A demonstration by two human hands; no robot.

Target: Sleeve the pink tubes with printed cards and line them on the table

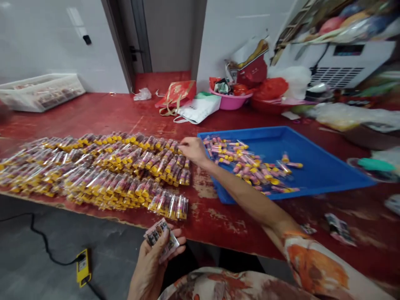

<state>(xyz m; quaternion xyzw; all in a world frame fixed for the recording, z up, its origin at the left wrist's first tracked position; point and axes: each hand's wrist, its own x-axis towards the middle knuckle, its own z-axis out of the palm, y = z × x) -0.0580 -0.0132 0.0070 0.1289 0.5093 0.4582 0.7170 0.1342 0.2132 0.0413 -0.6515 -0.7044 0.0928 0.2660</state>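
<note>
My left hand (153,254) is closed around a small stack of printed cards (161,237), with the thumb lying on top, just off the table's front edge. My right hand (194,151) reaches across to the right end of the back row of clear plastic tubes (125,154). Its fingers are bent together beside the end tubes; whatever they hold, if anything, is too small to make out. The tubes have yellow ends and pink contents, and lie stacked in long rows. A blue tray (312,166) to the right holds a loose heap of pink and yellow tubes (250,166).
Bags (200,106) and a pink basin (234,100) stand at the back of the red table (103,112). A white crate (59,93) is at far left. Printed packets (340,229) lie at right. A yellow power strip (83,266) is on the floor.
</note>
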